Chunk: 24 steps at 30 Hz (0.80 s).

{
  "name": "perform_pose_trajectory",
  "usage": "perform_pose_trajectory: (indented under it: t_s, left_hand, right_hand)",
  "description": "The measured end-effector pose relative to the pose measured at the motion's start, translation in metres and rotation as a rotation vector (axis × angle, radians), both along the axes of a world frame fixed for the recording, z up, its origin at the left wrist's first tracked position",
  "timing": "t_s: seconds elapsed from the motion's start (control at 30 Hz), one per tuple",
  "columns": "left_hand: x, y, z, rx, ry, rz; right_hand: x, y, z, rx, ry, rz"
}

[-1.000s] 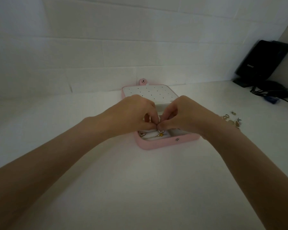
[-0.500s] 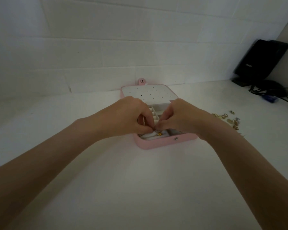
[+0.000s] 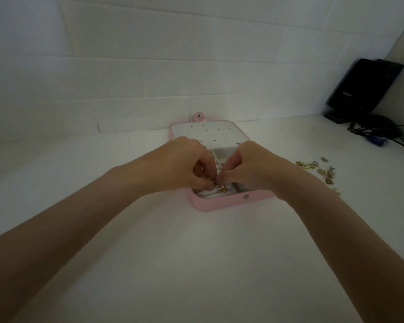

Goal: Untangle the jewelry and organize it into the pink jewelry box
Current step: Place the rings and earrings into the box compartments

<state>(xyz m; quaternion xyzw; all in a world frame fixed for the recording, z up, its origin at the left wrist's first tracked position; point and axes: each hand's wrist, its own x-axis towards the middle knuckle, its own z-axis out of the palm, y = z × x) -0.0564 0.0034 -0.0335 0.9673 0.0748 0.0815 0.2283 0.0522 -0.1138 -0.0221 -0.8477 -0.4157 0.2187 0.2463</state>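
Both forearms reach forward over the white tabletop (image 3: 196,264) and meet above the open pink jewelry box (image 3: 219,203). The left hand (image 3: 180,166) and right hand (image 3: 252,164), fingers curled, together pinch a small jewelry piece (image 3: 219,188) over the box's front compartment.

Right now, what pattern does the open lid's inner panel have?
White with rows of small dark holes, seen in the head view.

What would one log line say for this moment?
hands: left, right pinch ring | box: open | loose jewelry: right
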Motion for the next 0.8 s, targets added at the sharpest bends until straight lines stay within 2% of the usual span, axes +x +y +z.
perform_pose_trajectory:
  t_s: [0.27,0.57,0.8]
  left_hand:
    - [0.0010,0.0007,0.0007,-0.017,0.010,-0.012]
    - [0.0014,0.0021,0.0046,-0.086,0.032,-0.020]
    - [0.0022,0.0024,0.0034,-0.079,0.051,-0.006]
  right_hand:
    - [-0.0022,0.0006,0.0023,-0.026,-0.056,0.068]
    - [-0.0010,-0.0003,-0.0005,0.011,0.060,0.008]
    - [-0.0031,0.0006,0.0004,-0.017,-0.015,0.038]
